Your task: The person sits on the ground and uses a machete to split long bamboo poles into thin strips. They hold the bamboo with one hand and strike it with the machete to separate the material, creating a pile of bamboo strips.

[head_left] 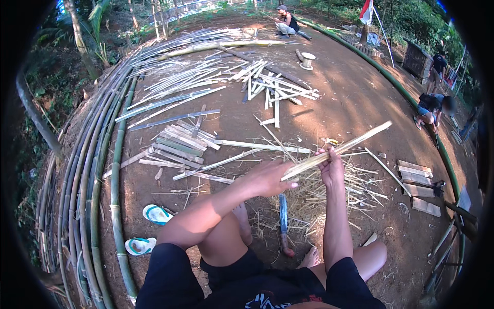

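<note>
A long, pale split bamboo slat (355, 141) slants up to the right in front of me. Around its lower end is my left hand (274, 177), thumb along the near side and the other fingers partly hidden. Farther up, my right hand (331, 166) is closed on the slat from below, its fingers wrapped about the edge. Just beyond the right hand shows a small yellow and dark object (330, 141), too small to name. Below the slat, between my feet, lies a machete-like tool (283, 213) with a bluish blade and a wooden handle.
Thin bamboo shavings (355, 188) cover the ground by my feet. Cut slats (180, 144) lie in piles ahead and left; long bamboo poles (117, 190) run along the left. Sandals (157, 214) rest beside my leg. Farther off, a person (286, 23) crouches; others work at right.
</note>
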